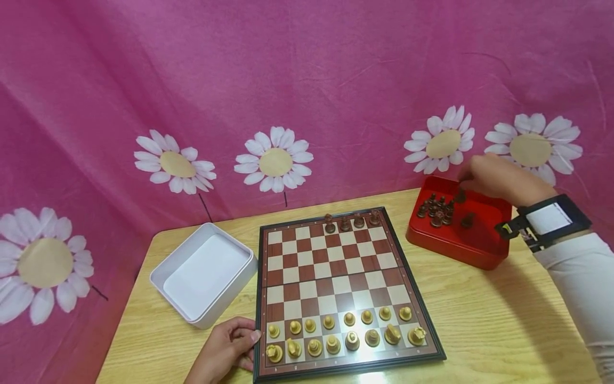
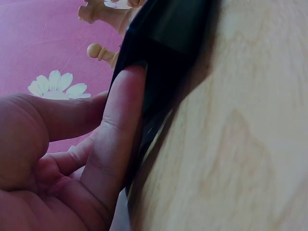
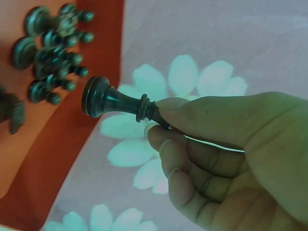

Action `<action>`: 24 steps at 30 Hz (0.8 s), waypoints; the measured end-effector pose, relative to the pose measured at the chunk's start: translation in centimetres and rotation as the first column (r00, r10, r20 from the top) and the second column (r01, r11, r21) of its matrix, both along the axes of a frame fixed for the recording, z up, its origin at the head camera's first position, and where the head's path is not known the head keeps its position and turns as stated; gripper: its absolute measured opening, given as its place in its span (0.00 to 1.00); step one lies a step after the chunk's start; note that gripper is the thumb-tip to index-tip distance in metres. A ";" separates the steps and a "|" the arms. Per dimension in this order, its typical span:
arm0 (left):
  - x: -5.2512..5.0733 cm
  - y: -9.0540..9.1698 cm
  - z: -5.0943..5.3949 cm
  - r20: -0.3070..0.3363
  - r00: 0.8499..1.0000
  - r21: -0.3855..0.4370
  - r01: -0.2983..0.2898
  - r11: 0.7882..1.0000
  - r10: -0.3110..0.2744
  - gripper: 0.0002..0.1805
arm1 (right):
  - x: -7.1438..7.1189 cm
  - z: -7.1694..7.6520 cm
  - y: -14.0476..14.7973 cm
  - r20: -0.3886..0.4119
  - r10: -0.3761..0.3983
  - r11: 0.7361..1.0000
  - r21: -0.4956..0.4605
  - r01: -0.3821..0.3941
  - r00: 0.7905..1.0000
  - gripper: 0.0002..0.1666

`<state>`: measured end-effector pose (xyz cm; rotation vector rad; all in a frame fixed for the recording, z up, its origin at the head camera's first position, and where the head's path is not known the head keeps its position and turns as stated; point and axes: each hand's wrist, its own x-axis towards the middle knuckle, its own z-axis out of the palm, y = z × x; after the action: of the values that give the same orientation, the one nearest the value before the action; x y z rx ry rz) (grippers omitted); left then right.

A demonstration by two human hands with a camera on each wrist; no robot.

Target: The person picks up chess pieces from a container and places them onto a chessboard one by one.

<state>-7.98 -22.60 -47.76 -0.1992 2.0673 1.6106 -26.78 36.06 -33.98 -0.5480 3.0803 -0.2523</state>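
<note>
Left hand (image 1: 227,346), near left: thumb and fingers pinch the rim of the chessboard (image 1: 336,272). Small letters line its near border, the leftmost seemingly h, though faint.
Sixteen light pieces (image 1: 352,341): two near rows.
Tabletop (image 1: 484,320): pale wood, showing between the board's right edge and the red box.
White box (image 1: 225,293): open-topped, just beside the board's left edge.
Four dark pieces (image 1: 359,221): far row, right half.
Red box (image 1: 451,246): raised walls, dark cluster (image 1: 437,218) toward its left end.
Right hand (image 1: 494,175), above it: fingertips closed on one chess piece (image 3: 120,102), dark, glossy, round-based, ring-necked, top hidden.
Curtain (image 1: 336,106): pink, white daisies.
</note>
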 end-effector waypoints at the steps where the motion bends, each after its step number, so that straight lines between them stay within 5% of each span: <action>1: 0.0 0.0 0.0 0.002 1.000 0.004 -0.003 1.000 0.003 0.20 | 0.0 0.2 -0.4 -0.014 0.014 1.000 -0.005 -0.014 1.000 0.03; 9: 0.1 0.3 -0.2 0.017 0.998 0.002 -0.064 0.998 0.064 0.17 | -0.3 1.6 -3.8 -0.095 0.091 0.996 -0.010 -0.093 0.991 0.04; 24: 0.0 0.3 -0.1 0.010 0.999 0.022 -0.051 0.998 0.051 0.18 | -0.7 3.4 -10.5 -0.173 0.216 0.974 -0.032 -0.224 0.961 0.07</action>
<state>-7.93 -22.33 -47.89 -0.2530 2.0516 1.6591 -27.47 25.59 -30.56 -0.9544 3.1412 -0.2961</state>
